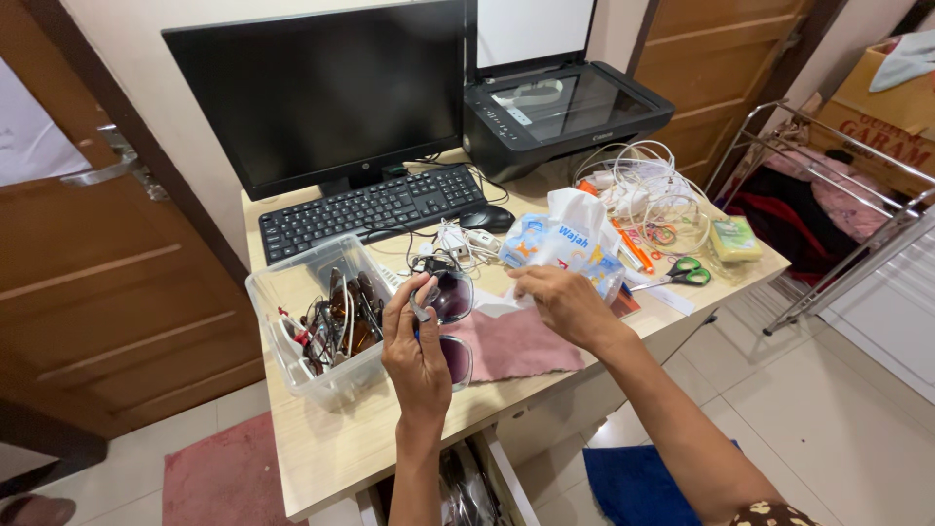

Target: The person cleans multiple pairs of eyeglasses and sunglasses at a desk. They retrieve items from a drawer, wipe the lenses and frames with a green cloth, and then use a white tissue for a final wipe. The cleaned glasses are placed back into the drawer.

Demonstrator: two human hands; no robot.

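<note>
Left hand (417,353) is up over the desk's (331,448) front edge, fingers curled and pinching a pair of sunglasses (446,302) by the frame, dark lenses facing up. Right hand (563,302) sits just beside it, fingertips pressed together on the lower edge of a blue-and-white wipes packet (563,245) in the middle of the desk. Under both hands, a pink cleaning cloth (516,343) lies flat near the front edge. At the desk's left edge, a clear plastic bin (292,292) holds more eyewear. Scissors (688,274) with green handles lie toward the right edge; the keyboard (372,207) runs along the back.
</note>
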